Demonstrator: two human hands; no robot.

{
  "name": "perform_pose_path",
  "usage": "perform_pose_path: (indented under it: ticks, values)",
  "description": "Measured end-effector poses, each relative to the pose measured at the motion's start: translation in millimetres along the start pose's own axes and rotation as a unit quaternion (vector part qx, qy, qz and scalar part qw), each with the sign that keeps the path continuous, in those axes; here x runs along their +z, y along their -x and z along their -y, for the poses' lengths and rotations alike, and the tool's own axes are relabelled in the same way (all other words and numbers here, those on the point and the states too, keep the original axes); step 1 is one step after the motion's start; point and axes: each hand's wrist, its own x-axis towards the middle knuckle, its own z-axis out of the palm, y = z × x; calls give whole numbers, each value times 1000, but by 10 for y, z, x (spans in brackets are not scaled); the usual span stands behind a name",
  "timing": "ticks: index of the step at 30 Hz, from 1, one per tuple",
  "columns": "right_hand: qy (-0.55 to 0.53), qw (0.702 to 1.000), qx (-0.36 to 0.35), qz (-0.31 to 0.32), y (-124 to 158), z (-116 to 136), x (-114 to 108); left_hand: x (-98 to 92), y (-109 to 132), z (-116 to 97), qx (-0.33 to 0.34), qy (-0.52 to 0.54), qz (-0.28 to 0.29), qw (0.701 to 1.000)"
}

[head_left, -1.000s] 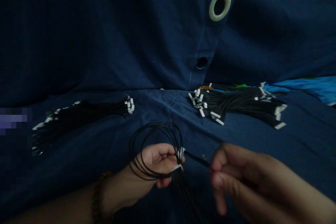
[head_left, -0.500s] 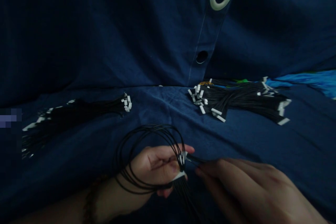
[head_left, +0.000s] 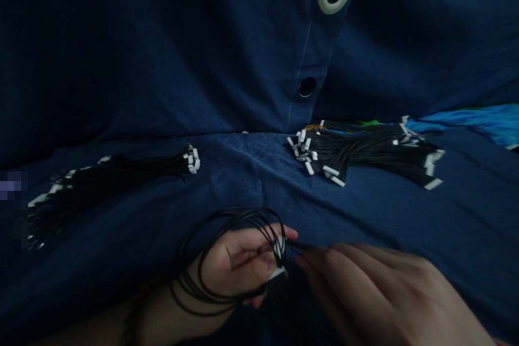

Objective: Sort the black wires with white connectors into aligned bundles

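Black wires (head_left: pixel 239 298) loop across the left hand (head_left: pixel 243 267), which clamps their white connectors (head_left: pixel 279 247) while the right hand (head_left: pixel 373 286) pinches a dark strand (head_left: pixel 302 246) beside them, seemingly a fitting or sorting step, so the next move likely calls for steady, close fingertip control

left hand (head_left: pixel 243 267) bare, dark bracelet (head_left: pixel 132 316) round its wrist (head_left: pixel 162 308), looks beaded, reddish tint at far edge, details blurred; left forearm (head_left: pixel 93 331) bare too; near right, right hand (head_left: pixel 377 286) bare
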Motion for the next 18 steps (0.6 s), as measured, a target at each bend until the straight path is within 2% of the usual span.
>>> perform_pose_path:
  ticks: [5,11,14,16,18]
  values:
    - [13,1000,3,2,-26,22,9,57,-2,-26,18,-39,-32,999]
    - [-18,1000,0,23,-3,22,41,8,-23,42,41,-65,31,997]
    - [-25,999,2,35,3,24,48,-14,-36,80,49,-67,23,996]
    - [-40,998,26,33,-10,9,23,-16,-38,87,44,-57,10,997]
    - [-81,991,96,43,-31,-31,-38,-15,-36,81,24,-35,3,999]
